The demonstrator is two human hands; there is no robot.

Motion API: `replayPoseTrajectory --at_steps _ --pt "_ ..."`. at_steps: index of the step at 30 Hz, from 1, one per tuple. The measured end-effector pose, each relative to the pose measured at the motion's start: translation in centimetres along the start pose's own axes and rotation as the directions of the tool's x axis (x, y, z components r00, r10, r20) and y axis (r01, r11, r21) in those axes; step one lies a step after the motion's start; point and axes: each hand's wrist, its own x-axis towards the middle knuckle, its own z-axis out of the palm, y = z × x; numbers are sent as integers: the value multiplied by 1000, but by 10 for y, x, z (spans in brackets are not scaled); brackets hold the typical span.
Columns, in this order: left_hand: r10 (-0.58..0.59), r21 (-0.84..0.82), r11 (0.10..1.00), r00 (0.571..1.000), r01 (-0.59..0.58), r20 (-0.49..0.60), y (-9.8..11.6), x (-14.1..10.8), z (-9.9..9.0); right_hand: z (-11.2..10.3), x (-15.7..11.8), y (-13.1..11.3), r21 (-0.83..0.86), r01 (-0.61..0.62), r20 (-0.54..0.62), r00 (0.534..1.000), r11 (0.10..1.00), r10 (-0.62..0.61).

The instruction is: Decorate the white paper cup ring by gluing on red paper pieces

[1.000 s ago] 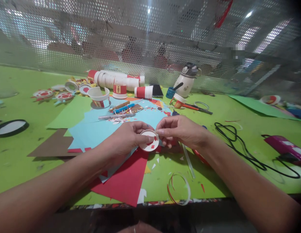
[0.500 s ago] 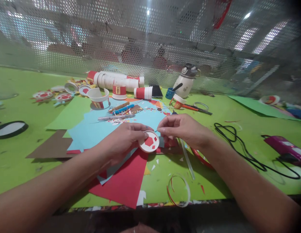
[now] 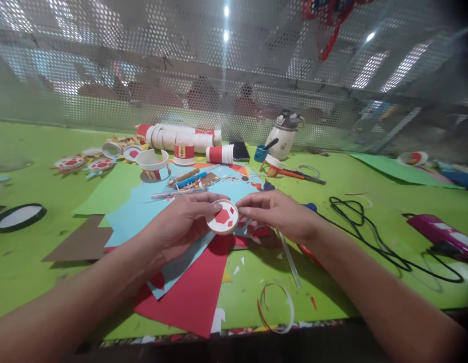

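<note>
Between the thumb and fingers of my left hand [image 3: 190,214] is a shallow round cup base [image 3: 223,228], white with red paper shapes stuck on its face. It is tilted toward me above the papers. My right hand [image 3: 269,212] is closed in a pinch at the base's right rim. Whatever lies between its fingertips is too small or hidden to make out. Under both hands are light blue paper [image 3: 133,209] and a red sheet [image 3: 188,302]. A blue pen [image 3: 190,180] and a brown-handled tool [image 3: 184,176] lie beyond my left hand.
Cut paper cups [image 3: 152,161], a cup stack [image 3: 184,138] and red-and-white turtle-like pieces [image 3: 69,163] stand at the back left. A bottle [image 3: 282,138] is near the mesh screen. To the right are a black cord [image 3: 364,234] and magenta device [image 3: 443,234]; a cut ring [image 3: 290,307] lies in front.
My right hand has moved in to the rim of the cup base; a teal sliver seen at its fingertips before is now hidden. The whole view has shifted slightly.
</note>
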Motion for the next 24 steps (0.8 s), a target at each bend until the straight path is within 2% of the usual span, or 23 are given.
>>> replayPoseTrajectory --at_steps 4,8,12,21,24 --pt "-3 -35 999 1000 3 -17 1 0 1 3 0 3 95 -51 -3 999 994 52" --pt "0 -30 1000 999 -1 -46 1 1 1 6 -2 0 106 -92 2 996 990 92" --pt "3 -27 1000 999 -4 -53 0 1 1 9 -3 -3 96 -156 -51 986 983 162" --pt "18 1 1000 999 -18 -26 -2 0 3 9 5 8 266 -142 -2 989 954 148" --pt "20 5 1000 998 -19 -53 -2 1 1 7 7 10 292 -146 0 988 945 153"
